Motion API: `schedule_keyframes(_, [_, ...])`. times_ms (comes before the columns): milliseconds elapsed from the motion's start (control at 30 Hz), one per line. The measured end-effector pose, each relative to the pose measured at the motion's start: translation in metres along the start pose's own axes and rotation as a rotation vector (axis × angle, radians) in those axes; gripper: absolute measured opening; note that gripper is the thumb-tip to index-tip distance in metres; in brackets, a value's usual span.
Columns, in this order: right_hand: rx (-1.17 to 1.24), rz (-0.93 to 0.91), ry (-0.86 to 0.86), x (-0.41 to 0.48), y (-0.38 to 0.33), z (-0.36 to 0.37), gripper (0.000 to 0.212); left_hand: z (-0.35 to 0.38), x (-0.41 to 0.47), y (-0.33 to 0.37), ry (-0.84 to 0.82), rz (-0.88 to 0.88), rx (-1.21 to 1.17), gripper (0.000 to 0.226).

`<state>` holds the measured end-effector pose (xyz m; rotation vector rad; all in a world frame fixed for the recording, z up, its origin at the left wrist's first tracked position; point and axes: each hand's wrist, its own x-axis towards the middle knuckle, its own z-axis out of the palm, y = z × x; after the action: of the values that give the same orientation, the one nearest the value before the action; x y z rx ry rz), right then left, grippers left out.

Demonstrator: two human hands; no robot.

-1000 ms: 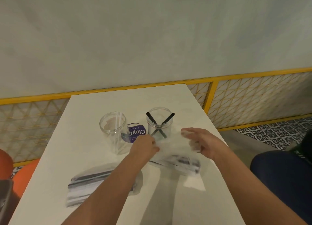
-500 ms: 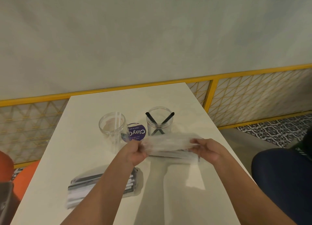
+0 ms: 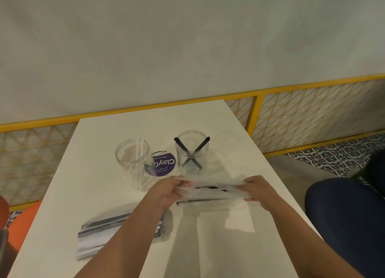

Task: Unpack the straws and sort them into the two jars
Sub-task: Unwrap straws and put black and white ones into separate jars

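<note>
Two clear plastic jars stand on the white table [image 3: 125, 196]. The left jar [image 3: 133, 163] holds a pale, nearly clear straw. The right jar [image 3: 192, 151] holds two black straws crossed. In front of the jars I hold a clear packet of wrapped straws [image 3: 212, 191] stretched level between both hands: my left hand [image 3: 169, 191] pinches its left end, my right hand [image 3: 259, 191] its right end. A second packet of wrapped straws [image 3: 104, 232] lies on the table near the front left, partly hidden by my left forearm.
A round purple sticker [image 3: 163, 163] lies flat between the jars. A yellow-framed lattice railing [image 3: 291, 119] runs behind and to the right of the table. A person's dark-clad leg [image 3: 350, 215] is at the right edge; an orange seat [image 3: 23, 217] at the left.
Both hands lifted the packet off the table, pulled it taut between them and drew it slightly nearer. Jars and the second packet stayed put.
</note>
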<state>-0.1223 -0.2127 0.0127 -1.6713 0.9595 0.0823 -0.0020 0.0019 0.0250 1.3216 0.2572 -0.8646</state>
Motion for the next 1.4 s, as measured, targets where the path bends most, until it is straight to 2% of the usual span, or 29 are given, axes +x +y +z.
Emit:
schedule_keyframes(67, [0.252, 0.048, -0.04, 0.001, 0.002, 0.002, 0.011, 0.002, -0.001, -0.002, 0.018, -0.075, -0.18, 0.03])
schedule_keyframes(100, [0.438, 0.095, -0.094, 0.001, 0.001, 0.002, 0.01, 0.002, 0.0, -0.005, 0.031, -0.104, -0.176, 0.032])
schedule_keyframes(200, [0.899, 0.184, -0.178, 0.012, 0.001, 0.001, 0.026, 0.001, 0.001, -0.021, 0.019, -0.138, 0.042, 0.03])
schedule_keyframes(300, [1.028, 0.209, -0.157, 0.02, 0.007, 0.003, 0.037, -0.001, -0.002, -0.031, -0.036, -0.149, 0.162, 0.014])
schedule_keyframes(400, [0.802, 0.206, -0.129, 0.028, 0.02, 0.008, 0.022, 0.002, -0.013, -0.028, -0.16, -0.103, 0.305, 0.003])
schedule_keyframes(467, [0.52, 0.206, -0.089, 0.026, 0.023, 0.009, 0.007, 0.003, -0.012, -0.026, -0.075, 0.052, 0.45, 0.012])
schedule_keyframes(567, [0.256, 0.155, -0.164, 0.021, 0.021, 0.006, 0.038, 0.009, -0.01, -0.022, 0.255, 0.418, 0.453, 0.011])
schedule_keyframes(600, [0.183, 0.123, -0.202, 0.019, 0.018, 0.005, 0.048, 0.011, -0.009, -0.021, 0.318, 0.519, 0.448, 0.011])
schedule_keyframes(667, [0.013, 0.057, -0.262, 0.013, 0.012, 0.003, 0.051, 0.016, -0.01, -0.024, 0.355, 0.661, 0.51, 0.016])
schedule_keyframes(733, [-0.117, -0.004, -0.242, 0.013, 0.007, 0.007, 0.039, 0.022, -0.011, -0.028, 0.356, 0.763, 0.64, 0.027])
schedule_keyframes(800, [-0.149, -0.02, -0.1, 0.015, 0.001, 0.013, 0.012, 0.027, -0.014, -0.033, 0.38, 0.999, 0.908, 0.042])
schedule_keyframes(867, [-0.132, -0.01, -0.015, 0.014, -0.004, 0.017, 0.018, 0.033, -0.016, -0.038, 0.3, 1.326, 1.12, 0.034])
schedule_keyframes(900, [-0.122, -0.005, -0.032, 0.014, -0.005, 0.019, 0.022, 0.037, -0.016, -0.041, 0.194, 1.441, 1.176, 0.026])
schedule_keyframes(933, [-0.11, 0.004, -0.056, 0.01, -0.008, 0.021, 0.026, 0.04, -0.016, -0.046, 0.044, 1.481, 1.239, 0.018])
schedule_keyframes(967, [-0.069, 0.012, -0.088, 0.01, -0.008, 0.023, 0.03, 0.045, -0.016, -0.051, -0.128, 1.435, 1.319, 0.013])
schedule_keyframes(1000, [-0.023, 0.02, -0.106, 0.009, -0.008, 0.024, 0.031, 0.049, -0.015, -0.054, -0.278, 1.303, 1.412, 0.015])
schedule_keyframes(1067, [0.035, 0.033, -0.109, 0.008, -0.007, 0.024, 0.026, 0.055, -0.01, -0.06, -0.397, 0.921, 1.669, 0.024])
schedule_keyframes(1133, [0.018, 0.039, -0.099, 0.008, -0.006, 0.022, 0.015, 0.057, -0.002, -0.063, -0.349, 0.724, 1.827, 0.027])
schedule_keyframes(1233, [-0.099, -0.026, -0.122, 0.006, -0.005, 0.018, 0.012, 0.058, 0.007, -0.067, -0.184, 0.714, 1.782, 0.028])
schedule_keyframes(1300, [-0.154, -0.076, -0.122, 0.008, -0.002, 0.017, 0.018, 0.061, 0.013, -0.067, -0.104, 0.737, 1.734, 0.033])
schedule_keyframes(1400, [-0.179, -0.116, -0.077, 0.013, 0.003, 0.019, 0.023, 0.063, 0.022, -0.066, -0.059, 0.581, 1.705, 0.044])
